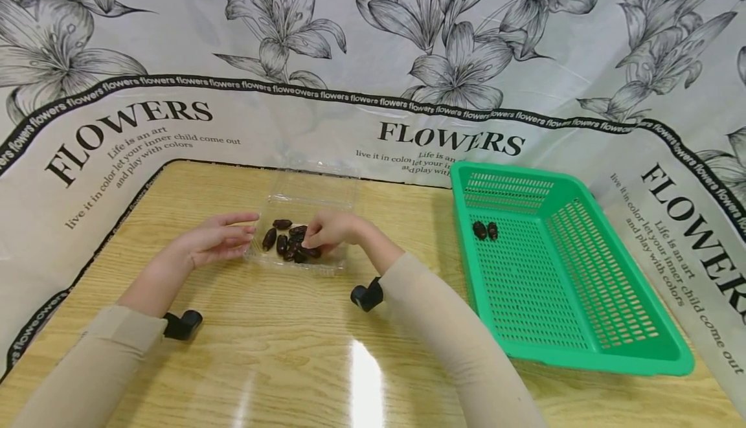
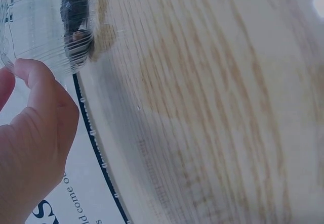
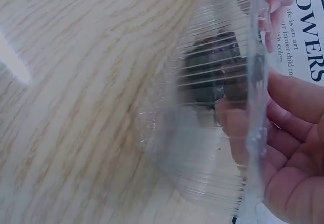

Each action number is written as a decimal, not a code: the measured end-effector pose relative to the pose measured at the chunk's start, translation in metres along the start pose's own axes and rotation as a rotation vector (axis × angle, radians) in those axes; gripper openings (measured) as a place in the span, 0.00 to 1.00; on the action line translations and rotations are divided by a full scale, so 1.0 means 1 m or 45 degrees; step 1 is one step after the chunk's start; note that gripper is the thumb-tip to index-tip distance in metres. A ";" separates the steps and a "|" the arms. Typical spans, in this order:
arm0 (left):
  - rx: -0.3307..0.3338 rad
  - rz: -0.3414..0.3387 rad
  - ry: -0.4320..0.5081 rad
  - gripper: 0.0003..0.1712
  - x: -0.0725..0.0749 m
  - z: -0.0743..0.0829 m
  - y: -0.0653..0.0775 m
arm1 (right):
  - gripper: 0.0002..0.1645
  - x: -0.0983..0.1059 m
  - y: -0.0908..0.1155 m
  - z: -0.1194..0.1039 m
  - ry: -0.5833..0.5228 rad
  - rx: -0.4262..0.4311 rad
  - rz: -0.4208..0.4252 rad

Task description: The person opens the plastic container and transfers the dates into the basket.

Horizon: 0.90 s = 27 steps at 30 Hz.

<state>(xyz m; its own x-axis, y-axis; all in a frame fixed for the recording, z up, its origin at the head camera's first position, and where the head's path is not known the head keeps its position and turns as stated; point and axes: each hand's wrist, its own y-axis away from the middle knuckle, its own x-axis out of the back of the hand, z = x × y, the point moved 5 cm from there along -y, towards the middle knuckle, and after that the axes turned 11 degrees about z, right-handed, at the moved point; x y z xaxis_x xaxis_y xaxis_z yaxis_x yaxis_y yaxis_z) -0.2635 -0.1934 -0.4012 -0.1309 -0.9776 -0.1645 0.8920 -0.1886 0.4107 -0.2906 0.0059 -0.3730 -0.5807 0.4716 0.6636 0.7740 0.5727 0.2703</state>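
A clear plastic box [image 1: 335,261] with its lid [image 1: 317,185] raised stands on the table, holding several dark brown dates [image 1: 282,244]. My right hand [image 1: 335,228] reaches into it from the right, thumb and fingers pinching at a date [image 3: 235,82]. In the right wrist view, the ribbed box wall covers part of those fingers. My left hand [image 1: 224,237] is at the box's left side, fingers extended and fingertips right at the wall. The left wrist view shows one fingertip [image 2: 25,68] against the box's corner.
To the right stands a green perforated basket [image 1: 574,360], with two dates [image 1: 486,230] near its far left wall. A white flower-printed sheet [image 1: 326,130] rises behind the wooden table [image 1: 280,363] and along its sides. Black wrist mounts [image 1: 183,324] sit at both sleeves.
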 end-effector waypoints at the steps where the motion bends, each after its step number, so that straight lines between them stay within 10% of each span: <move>1: 0.000 0.001 -0.001 0.38 0.000 0.000 0.000 | 0.12 0.001 0.001 0.000 -0.040 -0.021 0.010; 27: -0.014 -0.017 0.011 0.36 0.000 -0.002 -0.001 | 0.16 0.064 0.024 -0.004 -0.612 -0.238 0.291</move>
<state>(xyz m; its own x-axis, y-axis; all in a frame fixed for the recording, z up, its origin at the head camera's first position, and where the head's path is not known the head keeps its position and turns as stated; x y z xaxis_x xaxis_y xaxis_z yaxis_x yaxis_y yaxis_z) -0.2640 -0.1931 -0.4031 -0.1394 -0.9742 -0.1775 0.8949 -0.2006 0.3986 -0.3085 0.0471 -0.3212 -0.4086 0.8472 0.3395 0.8999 0.3118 0.3049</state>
